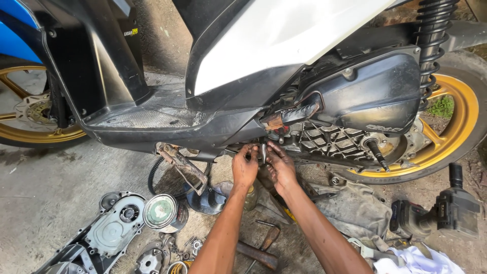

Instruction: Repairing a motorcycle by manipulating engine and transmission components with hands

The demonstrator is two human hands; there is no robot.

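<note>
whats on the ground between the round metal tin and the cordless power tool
In the head view, between the round tin and the power tool lie the person's left hand and right hand, both forearms, and a grey rag.

engine cover [109,231] left of impact wrench [439,213]

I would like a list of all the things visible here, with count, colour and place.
scooter: one, black and white, across the top
wheels: two, gold rims, far left and right
small metal part: one, silver, between both hands under the engine
engine cover: one, grey, floor bottom left
round tin: one, silver, beside the cover
impact driver: one, black, floor right
rag: one, grey, under the engine
left hand: one, on the part
right hand: one, on the part
</note>
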